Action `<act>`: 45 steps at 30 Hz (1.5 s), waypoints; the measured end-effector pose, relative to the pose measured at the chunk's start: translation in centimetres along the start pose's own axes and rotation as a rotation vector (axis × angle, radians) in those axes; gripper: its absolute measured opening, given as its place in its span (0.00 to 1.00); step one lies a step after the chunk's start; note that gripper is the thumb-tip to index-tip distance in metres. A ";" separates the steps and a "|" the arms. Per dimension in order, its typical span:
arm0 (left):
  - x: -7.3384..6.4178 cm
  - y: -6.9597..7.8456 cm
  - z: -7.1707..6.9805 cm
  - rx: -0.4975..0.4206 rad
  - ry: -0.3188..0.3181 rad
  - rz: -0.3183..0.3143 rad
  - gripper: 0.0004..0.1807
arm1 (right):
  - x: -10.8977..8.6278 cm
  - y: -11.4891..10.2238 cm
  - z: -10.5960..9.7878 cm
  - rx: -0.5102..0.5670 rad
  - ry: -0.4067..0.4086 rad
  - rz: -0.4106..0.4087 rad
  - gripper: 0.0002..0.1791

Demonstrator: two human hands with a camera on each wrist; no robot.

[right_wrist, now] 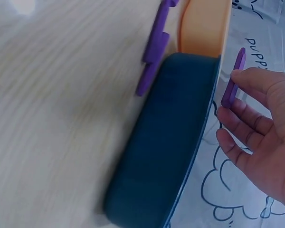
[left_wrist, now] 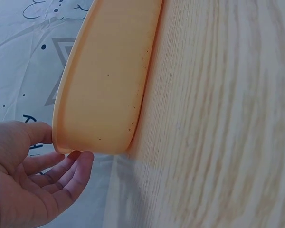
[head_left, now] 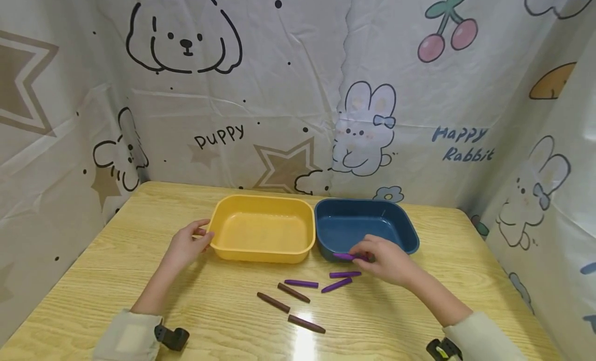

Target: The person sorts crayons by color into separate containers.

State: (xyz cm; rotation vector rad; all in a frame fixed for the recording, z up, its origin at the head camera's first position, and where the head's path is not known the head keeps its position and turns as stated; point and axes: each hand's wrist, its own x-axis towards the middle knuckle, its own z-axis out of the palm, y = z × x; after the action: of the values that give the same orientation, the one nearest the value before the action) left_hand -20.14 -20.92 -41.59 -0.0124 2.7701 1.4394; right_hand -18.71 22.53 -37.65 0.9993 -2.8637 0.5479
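Note:
My right hand point(head_left: 384, 258) pinches a purple crayon point(right_wrist: 234, 78) between thumb and fingers, over the front rim of the blue bin point(head_left: 365, 224). At the left end of the yellow bin point(head_left: 263, 231), my left hand point(head_left: 188, 244) grips the rim, with its thumb on the edge and curled fingers against the outside of the wall, as the left wrist view shows. Three more purple crayons point(head_left: 301, 284) lie on the table in front of the bins. Left of and nearer than these lie three brown crayons point(head_left: 306, 324). No crayons show inside either bin.
The two bins stand side by side on a light wooden table point(head_left: 223, 319). Behind them and along both sides hangs a pale curtain point(head_left: 288, 92) with cartoon drawings. Each sleeve has a dark wrist camera point(head_left: 172, 337) at its cuff.

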 end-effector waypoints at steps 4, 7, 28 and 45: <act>-0.1 0.2 0.1 -0.003 0.005 -0.003 0.27 | 1.1 -0.3 -0.2 -0.010 0.006 0.014 0.06; -0.1 0.2 0.1 -0.007 0.007 -0.001 0.27 | 1.9 -0.6 -0.4 -0.007 0.006 0.015 0.06; -0.1 0.0 0.4 -0.015 0.028 -0.011 0.27 | 7.8 -3.5 0.1 0.004 -0.005 -0.028 0.07; 0.0 -0.5 0.5 -0.020 0.056 0.004 0.27 | 11.5 -5.4 2.6 -0.021 -0.071 -0.042 0.08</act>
State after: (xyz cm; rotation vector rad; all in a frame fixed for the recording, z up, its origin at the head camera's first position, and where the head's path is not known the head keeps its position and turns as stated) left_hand -20.15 -20.74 -42.27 -0.0477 2.8010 1.4906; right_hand -24.31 10.85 -36.47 1.0949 -2.8951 0.4878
